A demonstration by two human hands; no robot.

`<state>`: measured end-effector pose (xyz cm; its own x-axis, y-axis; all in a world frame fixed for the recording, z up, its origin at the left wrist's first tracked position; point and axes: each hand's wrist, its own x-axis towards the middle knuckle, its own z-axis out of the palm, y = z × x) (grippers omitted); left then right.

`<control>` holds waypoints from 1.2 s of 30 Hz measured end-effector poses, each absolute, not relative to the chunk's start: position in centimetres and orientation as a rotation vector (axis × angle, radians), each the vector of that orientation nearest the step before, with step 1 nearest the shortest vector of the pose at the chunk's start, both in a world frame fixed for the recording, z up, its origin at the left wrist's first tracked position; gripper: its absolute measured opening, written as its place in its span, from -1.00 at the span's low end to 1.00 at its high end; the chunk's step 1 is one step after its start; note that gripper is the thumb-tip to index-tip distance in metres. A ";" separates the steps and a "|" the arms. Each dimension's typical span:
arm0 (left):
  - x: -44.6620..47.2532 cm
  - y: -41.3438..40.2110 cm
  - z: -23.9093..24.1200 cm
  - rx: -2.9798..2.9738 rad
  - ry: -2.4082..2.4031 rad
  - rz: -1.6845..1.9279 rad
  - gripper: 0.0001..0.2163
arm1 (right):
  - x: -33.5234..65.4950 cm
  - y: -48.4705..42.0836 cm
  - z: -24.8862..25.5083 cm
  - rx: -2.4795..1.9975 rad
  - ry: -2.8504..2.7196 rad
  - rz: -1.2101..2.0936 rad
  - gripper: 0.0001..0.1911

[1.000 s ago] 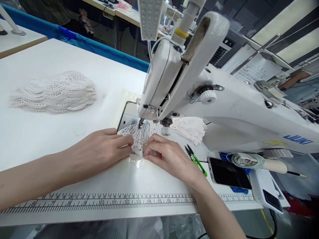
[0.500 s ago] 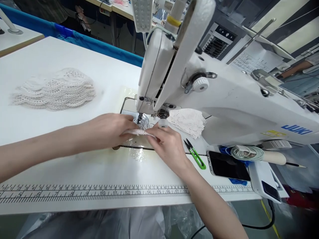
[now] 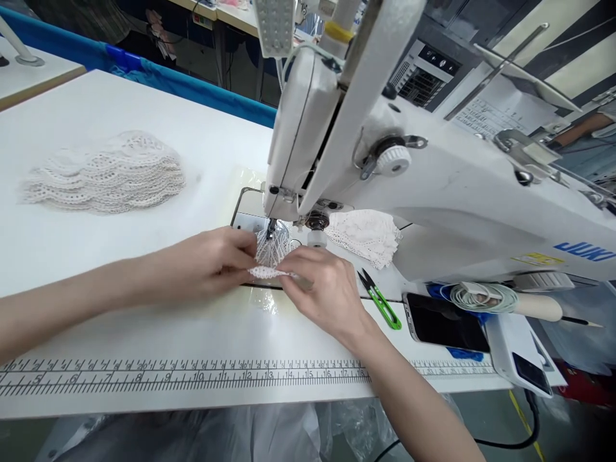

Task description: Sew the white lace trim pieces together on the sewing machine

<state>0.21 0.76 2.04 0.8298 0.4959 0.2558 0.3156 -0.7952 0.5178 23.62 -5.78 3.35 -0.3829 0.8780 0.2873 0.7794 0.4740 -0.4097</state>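
A small white lace piece (image 3: 270,255) lies under the needle of a white sewing machine (image 3: 433,186). My left hand (image 3: 212,260) pinches its left edge with closed fingers. My right hand (image 3: 322,289) pinches its right front edge, fingers pressed together on the lace. Both hands rest on the white table (image 3: 144,321) just in front of the presser foot. The needle plate is partly hidden by the lace and my fingers.
A stack of white lace pieces (image 3: 108,172) lies at the left. More lace (image 3: 366,236) sits behind the needle. Green thread snips (image 3: 380,300), a black phone (image 3: 445,328) and a coiled cord (image 3: 476,296) lie at the right. A printed ruler (image 3: 192,372) runs along the front edge.
Both hands moved up toward the needle from nearer the front edge, then eased back slightly. The lace now shows more between the fingers under the presser foot.
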 end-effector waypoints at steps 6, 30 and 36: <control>-0.1 -2.7 0.0 3.187 0.757 0.842 -0.73 | 23.7 -6.0 3.1 -1.250 -2.451 0.079 -0.79; 0.1 -0.9 -1.0 3.135 0.787 0.843 -0.70 | 23.7 -5.0 1.9 -1.221 -2.384 -0.051 -0.76; 0.5 0.3 -0.7 3.169 0.834 0.791 -0.69 | 23.9 -4.0 1.0 -1.277 -2.384 -0.168 -0.71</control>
